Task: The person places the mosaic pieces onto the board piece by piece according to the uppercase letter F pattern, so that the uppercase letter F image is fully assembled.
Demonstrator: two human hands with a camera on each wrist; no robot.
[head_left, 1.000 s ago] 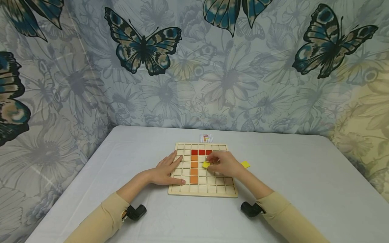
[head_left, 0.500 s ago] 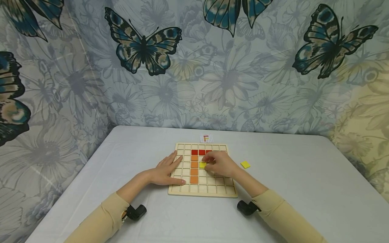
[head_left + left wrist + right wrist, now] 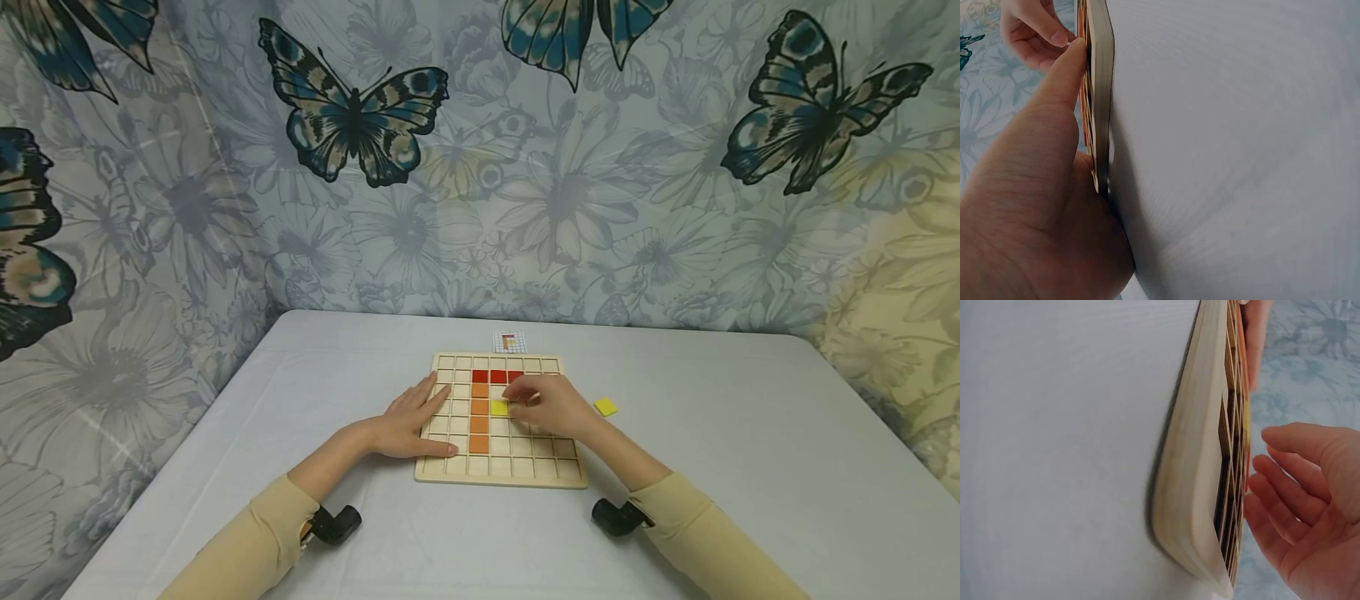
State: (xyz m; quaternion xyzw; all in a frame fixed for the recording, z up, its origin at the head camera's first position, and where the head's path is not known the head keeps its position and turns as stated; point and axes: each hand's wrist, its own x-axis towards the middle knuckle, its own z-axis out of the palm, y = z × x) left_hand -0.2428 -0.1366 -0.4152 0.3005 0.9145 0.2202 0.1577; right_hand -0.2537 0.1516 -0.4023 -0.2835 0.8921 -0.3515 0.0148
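A wooden grid board lies flat on the table. My left hand rests spread on its left side, the thumb on the lower left squares; the left wrist view shows that thumb over the board's edge. A yellow tile sits in a square right of the column of orange tiles. Just right of that tile, my right hand hovers over the board with loosely bent fingers. In the right wrist view nothing shows between its thumb and fingers. Red tiles form a row above, partly covered by the right hand.
Another yellow tile lies on the white tablecloth right of the board. A small printed pattern card lies beyond the board's far edge. Behind the table hangs a butterfly-patterned cloth.
The yellow tile that my right hand held has moved left into a square beside the orange column. The right hand has let it go and drawn slightly right. My left hand has stayed still.
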